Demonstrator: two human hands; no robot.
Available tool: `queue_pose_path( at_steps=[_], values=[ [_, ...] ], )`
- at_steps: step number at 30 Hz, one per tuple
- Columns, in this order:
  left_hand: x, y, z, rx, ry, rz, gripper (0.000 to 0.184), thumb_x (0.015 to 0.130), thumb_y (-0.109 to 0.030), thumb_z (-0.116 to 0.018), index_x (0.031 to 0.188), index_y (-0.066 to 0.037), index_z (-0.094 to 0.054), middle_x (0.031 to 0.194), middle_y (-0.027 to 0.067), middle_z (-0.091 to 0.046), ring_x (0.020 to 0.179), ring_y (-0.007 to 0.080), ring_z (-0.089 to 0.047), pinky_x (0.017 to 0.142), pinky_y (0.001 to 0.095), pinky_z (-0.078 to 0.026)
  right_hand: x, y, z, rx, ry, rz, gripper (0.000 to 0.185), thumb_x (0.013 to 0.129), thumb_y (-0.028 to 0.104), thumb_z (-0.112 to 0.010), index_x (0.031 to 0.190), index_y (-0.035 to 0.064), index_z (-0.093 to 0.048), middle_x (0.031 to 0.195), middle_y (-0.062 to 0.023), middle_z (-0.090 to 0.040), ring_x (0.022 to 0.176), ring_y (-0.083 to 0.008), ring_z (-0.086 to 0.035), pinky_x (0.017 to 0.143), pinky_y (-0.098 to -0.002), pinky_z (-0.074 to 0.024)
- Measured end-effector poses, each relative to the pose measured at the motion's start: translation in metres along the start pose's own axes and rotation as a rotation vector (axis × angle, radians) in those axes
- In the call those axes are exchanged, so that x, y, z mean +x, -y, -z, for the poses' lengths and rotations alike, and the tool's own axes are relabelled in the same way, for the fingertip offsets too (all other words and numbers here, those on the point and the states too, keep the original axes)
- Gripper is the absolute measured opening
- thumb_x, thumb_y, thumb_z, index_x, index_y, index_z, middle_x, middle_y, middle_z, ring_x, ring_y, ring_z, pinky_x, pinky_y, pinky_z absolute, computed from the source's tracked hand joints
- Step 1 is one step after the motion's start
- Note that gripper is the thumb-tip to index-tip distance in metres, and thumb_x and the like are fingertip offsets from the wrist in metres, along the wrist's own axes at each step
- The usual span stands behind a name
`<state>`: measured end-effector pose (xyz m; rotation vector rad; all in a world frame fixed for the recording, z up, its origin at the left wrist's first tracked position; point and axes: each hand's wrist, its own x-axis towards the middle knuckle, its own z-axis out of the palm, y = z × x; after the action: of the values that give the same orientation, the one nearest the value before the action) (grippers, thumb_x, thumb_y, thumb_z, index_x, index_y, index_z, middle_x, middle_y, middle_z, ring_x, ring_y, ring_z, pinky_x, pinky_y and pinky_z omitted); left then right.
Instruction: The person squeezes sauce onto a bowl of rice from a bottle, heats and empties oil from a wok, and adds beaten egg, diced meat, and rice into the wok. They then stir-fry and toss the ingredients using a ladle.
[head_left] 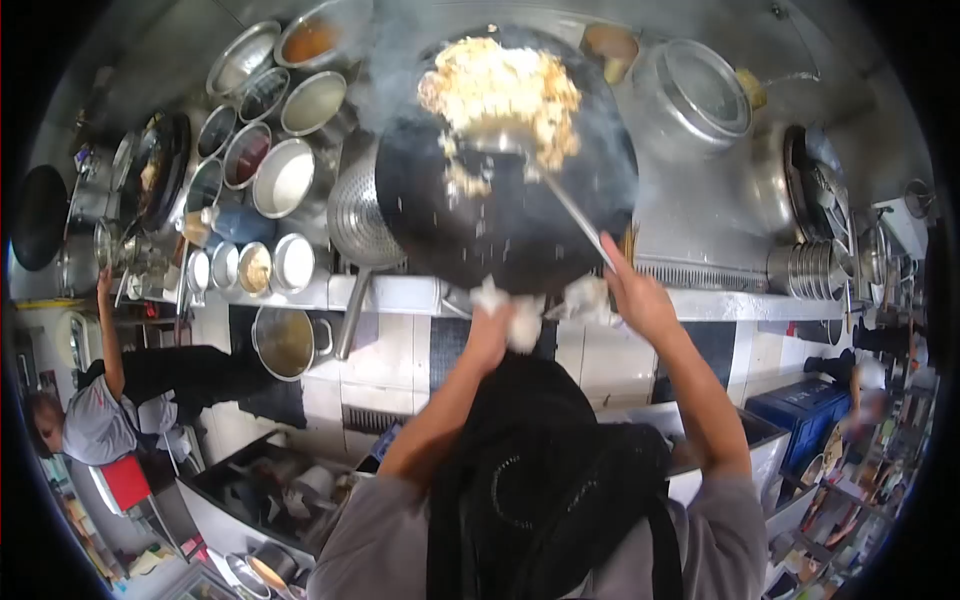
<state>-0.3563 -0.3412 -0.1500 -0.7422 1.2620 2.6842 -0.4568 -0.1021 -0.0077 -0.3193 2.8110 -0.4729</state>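
In the head view, the person's black apron (545, 480) lies nearest the camera, with a grey sleeve (372, 530) at either side. Both forearms reach forward to a large black wok (500, 235) on the steel range.

The left hand (488, 338) is at the wok's near edge, closed on a crumpled white cloth (524, 326); whether it also grips the rim through the cloth, I cannot tell. A second pale cloth (588, 298) lies just right of it, against the counter's front edge. The right hand (640, 300) is wrapped around the handle of a ladle (572, 210), which slants into the wok. Its bowl sits against the near side of a heap of pale yellow, rice-like food (500, 85), gathered at the wok's far side. Loose bits lie on the dark metal below the heap, and steam hangs around.

Left of the wok, just beside it, rests a perforated skimmer (362, 220), its handle jutting past the counter edge. Further left stand rows of steel bowls, one holding something white (283, 178). To the right are a large round metal vessel (697, 95) and a stack of metal dishes (805, 270). A co-worker (105, 420) stands at far left, one arm extended towards the counter.
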Motion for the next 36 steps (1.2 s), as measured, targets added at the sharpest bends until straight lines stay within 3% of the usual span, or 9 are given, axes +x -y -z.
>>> queue_pose_path(
  at_steps=[4,9,12,15,19,22,26,29,36],
  values=[
    [-0.004,-0.068,-0.04,-0.074,-0.09,0.046,0.032,0.093,-0.003,-0.06,0.124,-0.001,-0.056,0.111,0.0101,-0.064,0.101,0.0247,-0.067,0.093,0.0409,-0.057,-0.047,0.012,0.048,0.25,0.177,0.127,0.053,0.107,0.03,-0.055,0.158,0.0233,-0.043,0.078,-0.0293,-0.066,0.08,-0.0477,-0.067,0.078,-0.0522,-0.0515],
    [-0.005,-0.078,-0.026,-0.135,-0.073,0.085,0.04,0.095,-0.006,-0.061,0.135,-0.004,-0.054,0.122,0.0103,-0.064,0.109,0.0241,-0.066,0.095,0.041,-0.057,-0.061,0.052,0.143,0.318,0.578,-0.205,0.052,0.108,0.027,-0.057,0.158,0.0223,-0.045,0.064,-0.003,-0.05,0.062,-0.0099,-0.053,0.061,-0.0309,-0.0454],
    [-0.037,-0.124,-0.057,-0.088,-0.012,0.021,0.047,0.096,-0.001,-0.057,0.141,-0.005,-0.048,0.131,0.0112,-0.061,0.117,0.027,-0.065,0.101,0.0456,-0.056,-0.07,0.066,0.211,0.293,0.8,-0.323,0.054,0.106,0.022,-0.059,0.159,0.017,-0.045,0.082,-0.0025,-0.069,0.063,-0.0116,-0.055,0.068,-0.029,-0.0507],
    [0.035,-0.137,-0.053,-0.141,0.063,0.299,0.037,0.097,-0.004,-0.058,0.133,-0.003,-0.05,0.123,0.0103,-0.062,0.109,0.026,-0.067,0.084,0.0458,-0.06,-0.042,0.051,0.165,0.141,0.446,0.086,0.055,0.104,0.023,-0.062,0.157,0.0215,-0.046,0.092,-0.0179,-0.074,0.068,-0.0278,-0.066,0.073,-0.0365,-0.0541],
    [0.073,-0.029,-0.02,0.089,0.057,-0.144,0.041,0.098,-0.008,-0.06,0.137,-0.004,-0.048,0.119,0.0066,-0.061,0.108,0.0191,-0.062,0.091,0.0383,-0.055,0.004,0.036,0.015,-0.025,0.12,-0.016,0.057,0.105,0.023,-0.058,0.16,0.0236,-0.04,0.088,-0.029,-0.068,0.08,-0.0433,-0.07,0.078,-0.0518,-0.0535],
    [0.029,-0.017,0.024,0.074,0.072,0.109,0.061,0.093,0.005,-0.057,0.149,-0.009,-0.039,0.134,0.0084,-0.055,0.121,0.0218,-0.059,0.103,0.0407,-0.053,-0.024,0.047,0.01,0.128,0.049,0.019,0.057,0.105,0.023,-0.058,0.159,0.0238,-0.04,0.087,-0.0292,-0.068,0.083,-0.0466,-0.068,0.079,-0.0542,-0.0523],
    [0.004,-0.063,-0.01,-0.016,-0.031,0.071,0.049,0.092,0.0,-0.06,0.139,-0.002,-0.046,0.123,0.0121,-0.062,0.108,0.0245,-0.066,0.091,0.0416,-0.058,-0.068,0.029,0.067,0.194,0.227,0.135,0.056,0.106,0.027,-0.059,0.159,0.0224,-0.043,0.088,-0.026,-0.071,0.079,-0.0317,-0.071,0.079,-0.0453,-0.0539],
    [0.061,-0.089,-0.027,-0.054,0.086,0.139,0.033,0.093,-0.004,-0.06,0.125,0.001,-0.053,0.115,0.0144,-0.065,0.095,0.0279,-0.071,0.083,0.0466,-0.062,-0.061,0.059,0.126,0.375,0.496,-0.175,0.053,0.108,0.033,-0.058,0.158,0.0241,-0.045,0.068,-0.0027,-0.051,0.062,-0.0112,-0.048,0.063,-0.0328,-0.0483],
    [0.008,-0.137,-0.061,-0.102,-0.062,0.177,0.024,0.099,-0.006,-0.056,0.121,0.003,-0.054,0.111,0.0188,-0.066,0.091,0.033,-0.073,0.082,0.051,-0.062,-0.059,0.042,0.183,0.118,0.467,0.094,0.053,0.107,0.032,-0.057,0.158,0.0251,-0.046,0.089,-0.0171,-0.072,0.065,-0.0246,-0.065,0.071,-0.0409,-0.0538]
  ],
)
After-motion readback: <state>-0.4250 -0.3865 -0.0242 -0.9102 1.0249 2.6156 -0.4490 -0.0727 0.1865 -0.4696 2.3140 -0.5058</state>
